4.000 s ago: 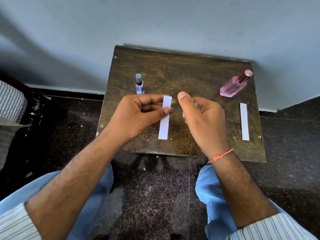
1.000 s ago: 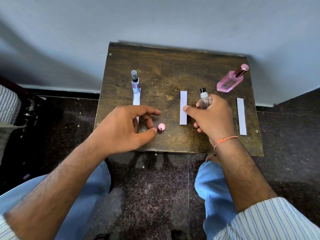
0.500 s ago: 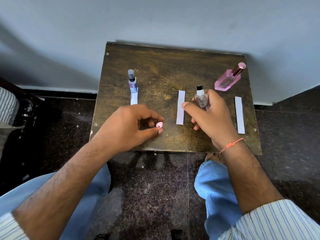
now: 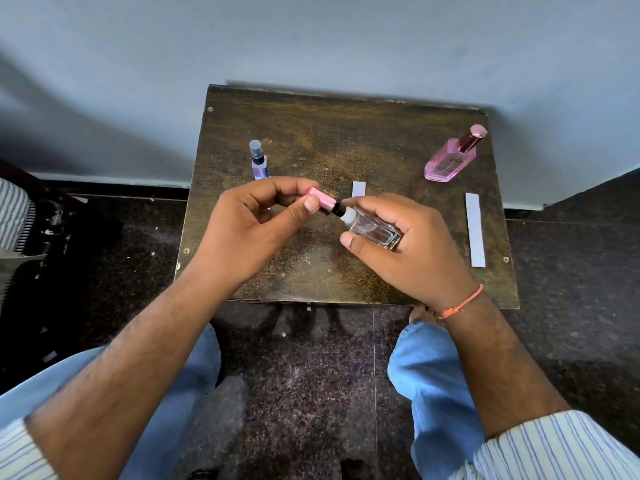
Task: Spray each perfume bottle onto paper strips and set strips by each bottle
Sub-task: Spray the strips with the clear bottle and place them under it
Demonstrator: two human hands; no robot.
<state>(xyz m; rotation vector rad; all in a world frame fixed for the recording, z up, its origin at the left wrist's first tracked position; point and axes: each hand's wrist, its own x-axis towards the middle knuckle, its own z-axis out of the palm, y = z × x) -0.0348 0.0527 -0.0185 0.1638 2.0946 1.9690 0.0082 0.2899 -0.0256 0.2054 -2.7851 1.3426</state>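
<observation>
Nearest the camera: two forearms in rolled striped sleeves, over knees in blue trousers and a dark speckled floor. An orange thread bracelet (image 4: 460, 304) sits on the right wrist.

Left hand (image 4: 249, 230): raised above the bench (image 4: 346, 133), thumb and forefinger pinching a small pink cap (image 4: 322, 200), remaining fingers curled loosely beneath. The cap's open end faces the bottle's nozzle and lies just beside it; whether the two touch cannot be determined.

Right hand (image 4: 412, 244): fingers wrapped round a small clear bottle (image 4: 372, 229), held tilted with its black nozzle pointing left toward the cap. The thumb presses the near side of the bottle, and the forefinger lies along the top.

Behind the hands, on the bench surface: the upper end of a white paper strip (image 4: 358, 188) shows at centre; the rest is hidden by the right hand. A second paper strip (image 4: 475, 230) lies flat near the right edge, lengthwise toward the wall.

Far row: a slim blue-violet spray bottle (image 4: 259, 161) stands upright at the left, its lower part hidden behind the left hand. A pink bottle (image 4: 450, 161) with a dark red cap stands at the far right corner, behind the right-hand strip and apart from it.

Beyond the bench: a pale blue-grey wall.
</observation>
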